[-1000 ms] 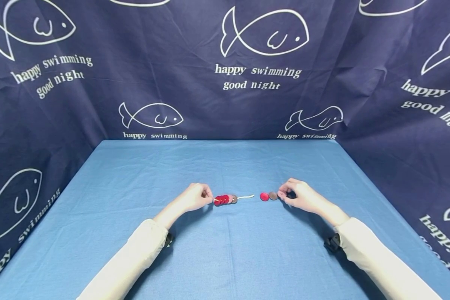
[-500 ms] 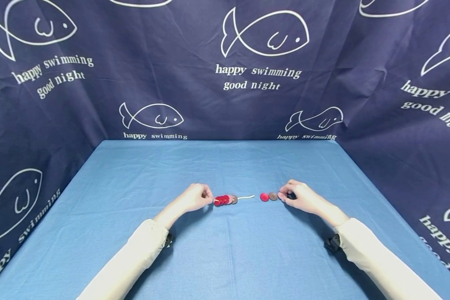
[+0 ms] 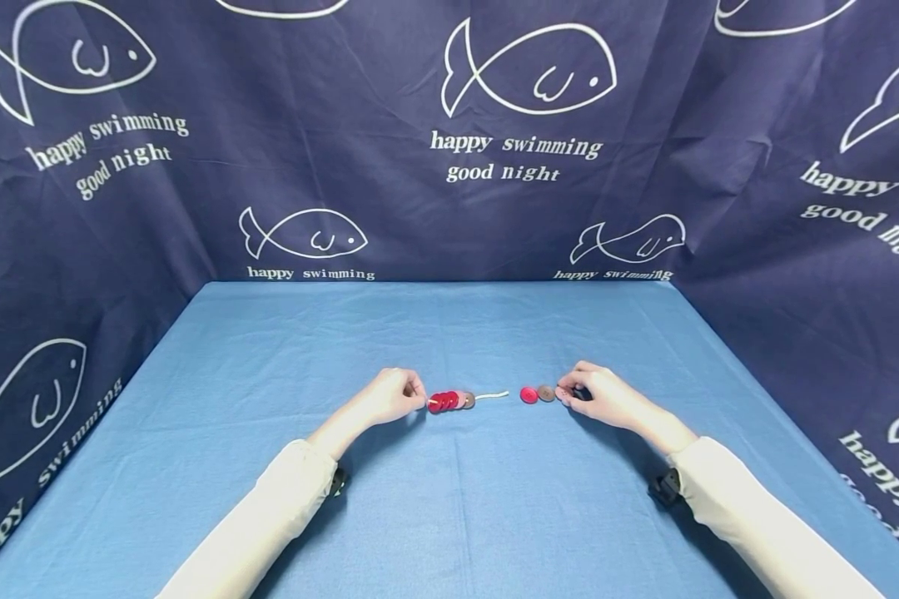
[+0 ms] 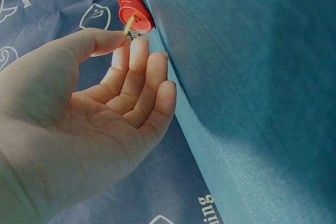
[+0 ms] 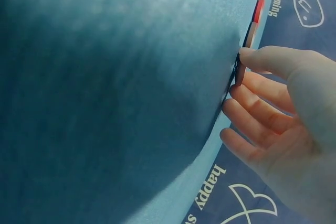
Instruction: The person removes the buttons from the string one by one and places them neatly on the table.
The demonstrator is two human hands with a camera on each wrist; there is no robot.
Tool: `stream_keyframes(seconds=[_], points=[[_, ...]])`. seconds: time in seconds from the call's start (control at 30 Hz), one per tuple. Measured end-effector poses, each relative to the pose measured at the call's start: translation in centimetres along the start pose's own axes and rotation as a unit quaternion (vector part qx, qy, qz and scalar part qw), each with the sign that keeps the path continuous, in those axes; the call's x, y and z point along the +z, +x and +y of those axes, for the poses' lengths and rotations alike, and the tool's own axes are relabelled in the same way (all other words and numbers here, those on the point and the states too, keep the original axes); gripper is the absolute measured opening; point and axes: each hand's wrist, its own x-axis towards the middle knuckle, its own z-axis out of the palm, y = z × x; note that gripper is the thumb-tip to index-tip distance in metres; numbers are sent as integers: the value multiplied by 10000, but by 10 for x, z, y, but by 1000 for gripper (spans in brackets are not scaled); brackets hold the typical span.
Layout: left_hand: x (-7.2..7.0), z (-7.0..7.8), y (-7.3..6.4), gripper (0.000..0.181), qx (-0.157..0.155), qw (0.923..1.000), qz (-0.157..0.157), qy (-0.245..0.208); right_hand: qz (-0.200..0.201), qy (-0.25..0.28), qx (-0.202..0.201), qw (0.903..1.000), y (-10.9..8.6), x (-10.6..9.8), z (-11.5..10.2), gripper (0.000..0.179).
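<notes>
Near the middle of the table, my left hand [image 3: 392,394] pinches the short end of a pale cord [image 3: 493,394] between thumb and forefinger. Several red buttons [image 3: 442,402] are threaded on it, overlapping, then a pinkish one and a brown button [image 3: 469,401]. In the left wrist view, the cord end [image 4: 128,26] comes out through a hole in the nearest red button [image 4: 137,20]. To the right, my right hand [image 3: 603,396] holds a pink button [image 3: 563,393] at its edges between thumb and fingers, flat on the cloth. Its fingers hide part of that button.
A loose red button [image 3: 528,395] and a loose brown button [image 3: 545,393] lie in a row with the pink one. Blue cloth [image 3: 449,499] covers the table. Dark fish-print curtains [image 3: 389,166] stand along the back and both sides.
Both hands and the buttons stay practically where they were. The whole head view has only shifted down slightly.
</notes>
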Motion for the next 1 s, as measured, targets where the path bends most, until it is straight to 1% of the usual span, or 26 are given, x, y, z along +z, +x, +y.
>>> stream_keyframes(seconds=[0.23, 0.5, 0.8, 1.0], points=[[-1, 1, -1, 5, -17, 10000, -10, 3, 117, -32, -88, 9999, 1, 1, -1, 13], [-1, 2, -1, 5, -2, 10000, 27, 11, 53, -7, -31, 10000, 2, 2, -1, 15], [-1, 3, -1, 4, -102, 9999, 26, 26, -26, 7, -23, 10000, 2, 3, 0, 17], [-1, 2, 0, 4, -32, 10000, 66, 31, -7, -20, -40, 10000, 2, 3, 1, 17]])
